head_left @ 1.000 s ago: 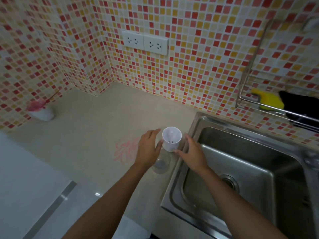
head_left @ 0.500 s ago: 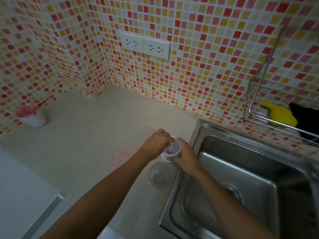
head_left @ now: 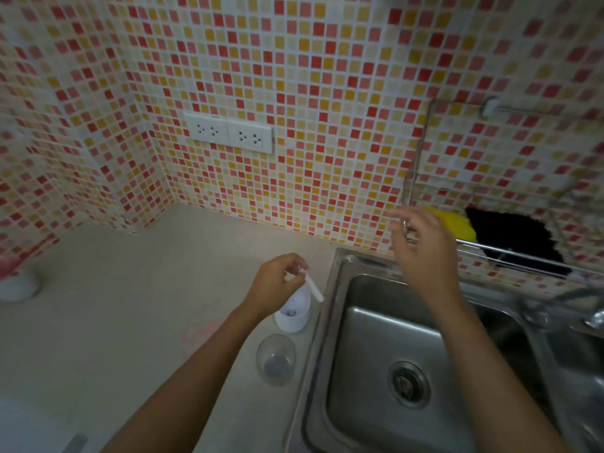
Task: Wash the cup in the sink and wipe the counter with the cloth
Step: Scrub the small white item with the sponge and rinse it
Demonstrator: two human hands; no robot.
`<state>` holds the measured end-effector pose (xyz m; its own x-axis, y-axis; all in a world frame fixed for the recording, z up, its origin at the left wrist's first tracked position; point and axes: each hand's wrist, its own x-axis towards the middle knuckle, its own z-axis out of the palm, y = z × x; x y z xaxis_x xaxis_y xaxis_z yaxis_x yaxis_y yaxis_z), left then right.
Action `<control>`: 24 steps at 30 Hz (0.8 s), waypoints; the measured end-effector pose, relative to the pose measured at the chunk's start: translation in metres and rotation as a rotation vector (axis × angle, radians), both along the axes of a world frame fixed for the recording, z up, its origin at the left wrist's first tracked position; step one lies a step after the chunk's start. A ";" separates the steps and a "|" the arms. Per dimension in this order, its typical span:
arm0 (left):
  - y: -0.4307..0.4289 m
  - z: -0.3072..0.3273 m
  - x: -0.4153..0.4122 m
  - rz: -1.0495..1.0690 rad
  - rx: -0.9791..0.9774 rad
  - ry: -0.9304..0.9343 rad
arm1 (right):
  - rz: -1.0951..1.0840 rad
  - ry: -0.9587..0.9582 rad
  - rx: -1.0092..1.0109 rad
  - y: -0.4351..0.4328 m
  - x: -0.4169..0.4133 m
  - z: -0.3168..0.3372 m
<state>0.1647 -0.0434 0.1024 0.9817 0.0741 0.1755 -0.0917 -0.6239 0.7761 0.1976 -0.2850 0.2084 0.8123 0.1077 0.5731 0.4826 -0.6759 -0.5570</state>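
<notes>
A white cup (head_left: pixel 292 313) stands on the beige counter (head_left: pixel 130 322) beside the steel sink (head_left: pixel 385 325). My left hand (head_left: pixel 277 282) is just above the cup and pinches a short white stick (head_left: pixel 313 289) by its upper end. A clear glass (head_left: pixel 276 359) stands in front of the white cup. My right hand (head_left: pixel 421 253) is raised over the sink's back rim, blurred, its fingers loosely spread and holding nothing. A black cloth (head_left: pixel 513 237) and a yellow sponge (head_left: pixel 454 223) lie on a wire rack (head_left: pixel 510 256) on the wall. A faint pink stain (head_left: pixel 199 333) marks the counter.
A faucet (head_left: pixel 588 317) stands at the sink's right edge. A white bowl with something pink in it (head_left: pixel 16 284) sits at the far left of the counter. Two wall sockets (head_left: pixel 228 135) are set in the mosaic tiles above the counter.
My left hand lifted the white stick out of the white cup. My right hand let go of the cup and rose towards the wire rack. The view tilted up.
</notes>
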 end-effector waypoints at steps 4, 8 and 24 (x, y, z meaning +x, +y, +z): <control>-0.030 0.008 0.001 -0.029 -0.069 0.055 | -0.228 0.067 -0.035 -0.056 0.069 0.006; -0.054 0.018 0.000 -0.031 -0.152 0.075 | -0.354 0.547 -0.218 -0.082 0.107 -0.007; -0.121 0.032 -0.020 -0.051 -0.419 0.063 | -0.089 0.199 0.023 -0.054 -0.061 -0.047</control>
